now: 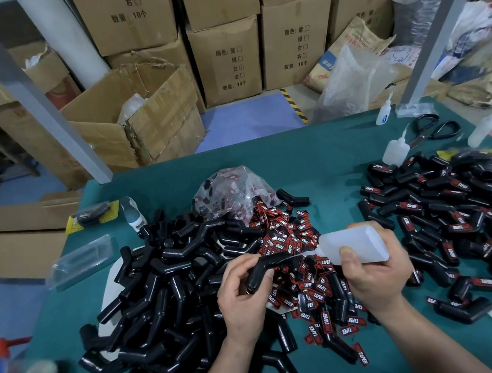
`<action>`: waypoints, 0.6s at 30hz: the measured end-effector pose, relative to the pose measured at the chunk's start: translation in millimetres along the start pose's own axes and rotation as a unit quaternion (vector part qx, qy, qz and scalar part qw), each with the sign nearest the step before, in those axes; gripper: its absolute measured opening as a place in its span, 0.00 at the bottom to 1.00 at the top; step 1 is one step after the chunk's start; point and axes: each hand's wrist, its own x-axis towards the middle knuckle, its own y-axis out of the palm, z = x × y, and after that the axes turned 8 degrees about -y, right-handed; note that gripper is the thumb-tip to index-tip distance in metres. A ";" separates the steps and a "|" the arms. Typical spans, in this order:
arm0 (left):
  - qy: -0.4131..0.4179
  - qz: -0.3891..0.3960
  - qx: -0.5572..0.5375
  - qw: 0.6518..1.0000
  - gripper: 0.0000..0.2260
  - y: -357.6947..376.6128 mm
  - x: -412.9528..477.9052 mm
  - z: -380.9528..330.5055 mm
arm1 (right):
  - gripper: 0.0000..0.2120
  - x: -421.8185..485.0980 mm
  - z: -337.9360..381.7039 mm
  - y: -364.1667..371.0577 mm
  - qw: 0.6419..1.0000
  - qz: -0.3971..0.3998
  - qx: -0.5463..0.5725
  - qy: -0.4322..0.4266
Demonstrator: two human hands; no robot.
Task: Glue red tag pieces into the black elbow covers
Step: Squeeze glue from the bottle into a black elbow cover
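Observation:
My left hand (243, 290) grips a black elbow cover (262, 268) above the table's middle. My right hand (375, 273) holds a white glue bottle (357, 243) on its side, its nozzle pointing left and touching the cover's bend. Below and between the hands lies a heap of red tag pieces (293, 242) printed TAPER. A big pile of bare black elbow covers (164, 289) fills the left. Covers with red tags on them (448, 219) are heaped at the right.
A clear bag of tags (233, 192) stands behind the heap. Spare glue bottles (396, 150), black scissors (433, 130) and a utility knife (134, 216) lie on the green table (311, 155). Cardboard boxes (140, 112) stand beyond the far edge.

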 end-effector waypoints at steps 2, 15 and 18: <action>0.006 -0.001 0.001 1.000 0.15 -0.4 0.1 0.0 | 0.18 -0.7 0.3 0.5 1.000 0.005 -0.005 0.000; 0.019 -0.010 0.002 1.000 0.14 2.8 0.4 -0.2 | 0.20 3.8 1.5 -2.1 1.000 -0.016 -0.017 0.006; 0.010 -0.006 -0.006 1.000 0.14 1.7 -1.1 2.5 | 0.20 5.0 0.8 -2.0 1.000 -0.016 -0.017 0.000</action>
